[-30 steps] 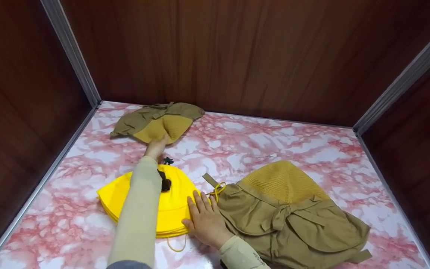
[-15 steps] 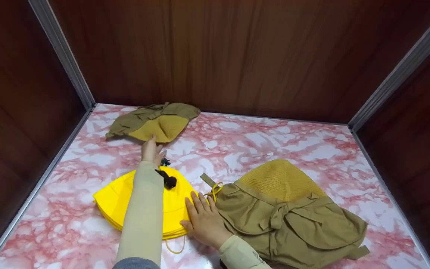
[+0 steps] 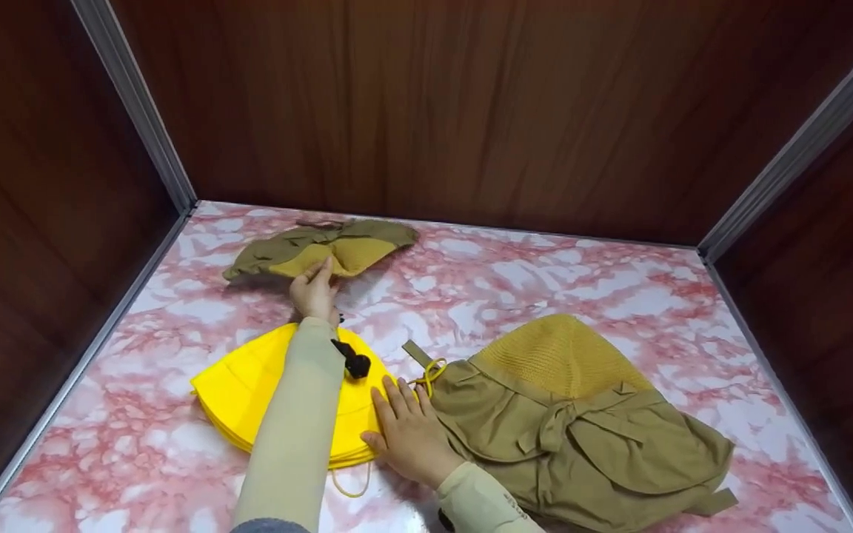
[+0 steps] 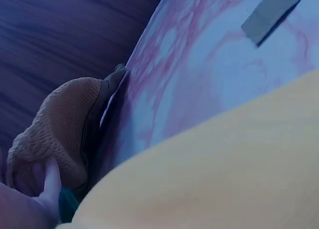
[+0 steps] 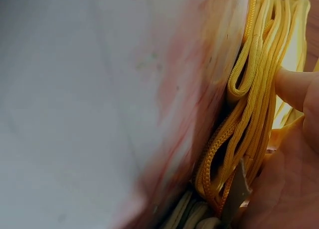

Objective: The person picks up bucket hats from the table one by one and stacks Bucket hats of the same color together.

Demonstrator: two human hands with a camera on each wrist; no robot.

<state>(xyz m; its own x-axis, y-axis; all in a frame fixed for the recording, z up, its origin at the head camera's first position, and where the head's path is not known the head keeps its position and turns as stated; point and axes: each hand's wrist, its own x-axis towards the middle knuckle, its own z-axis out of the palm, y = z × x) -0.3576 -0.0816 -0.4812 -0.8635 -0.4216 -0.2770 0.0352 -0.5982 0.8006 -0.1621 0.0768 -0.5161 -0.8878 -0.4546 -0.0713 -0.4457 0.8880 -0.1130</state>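
Note:
At the back left, my left hand (image 3: pixel 315 295) pinches the mustard mesh crown of an olive sun hat (image 3: pixel 267 255), whose near edge tilts up off the surface. The left wrist view shows the thumb against the hat's knitted mesh (image 4: pixel 72 112). Below that arm lies a stack of yellow bucket hats (image 3: pixel 249 385) with a dark ornament on top, partly hidden by the sleeve. My right hand (image 3: pixel 412 444) rests with spread fingers on the stack's right edge. Folded yellow edges and cord (image 5: pixel 254 89) appear beside it in the right wrist view.
A larger olive sun hat (image 3: pixel 634 459) with a mesh crown and a tied bow lies to the right, touching or close to my right hand. Dark wood panels (image 3: pixel 471 111) with metal corner strips enclose the pink marbled tabletop (image 3: pixel 545 274) on three sides.
My left hand has taken hold of the far olive hat's crown and the hat has lifted and shifted slightly toward me. The right hand stays on the yellow hats.

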